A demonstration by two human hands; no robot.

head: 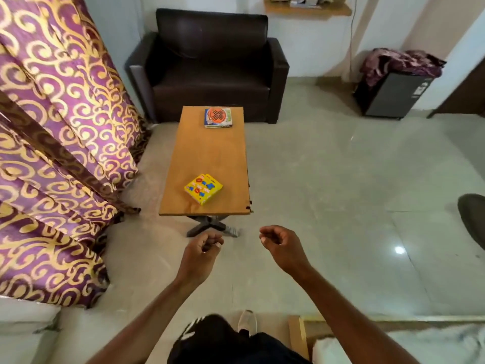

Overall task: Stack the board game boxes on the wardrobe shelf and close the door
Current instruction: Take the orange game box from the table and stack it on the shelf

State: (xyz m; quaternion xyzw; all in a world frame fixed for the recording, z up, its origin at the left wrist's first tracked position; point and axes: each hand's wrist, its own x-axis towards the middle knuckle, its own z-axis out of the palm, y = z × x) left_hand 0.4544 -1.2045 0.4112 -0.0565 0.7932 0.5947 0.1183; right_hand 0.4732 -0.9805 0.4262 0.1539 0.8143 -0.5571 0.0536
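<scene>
Table [210, 153]: yellow box [203, 189] near front edge.

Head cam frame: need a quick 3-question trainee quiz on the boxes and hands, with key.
1. True or false: the left hand holds the yellow box.
2. How many game boxes lie on the wooden table? A) one B) two C) three
3. Fill in: the blue box with the orange disc on it lies at the table end nearer the ____.

Key
1. False: the left hand and the right hand hold nothing, and the yellow box lies on the table.
2. B
3. sofa
</scene>
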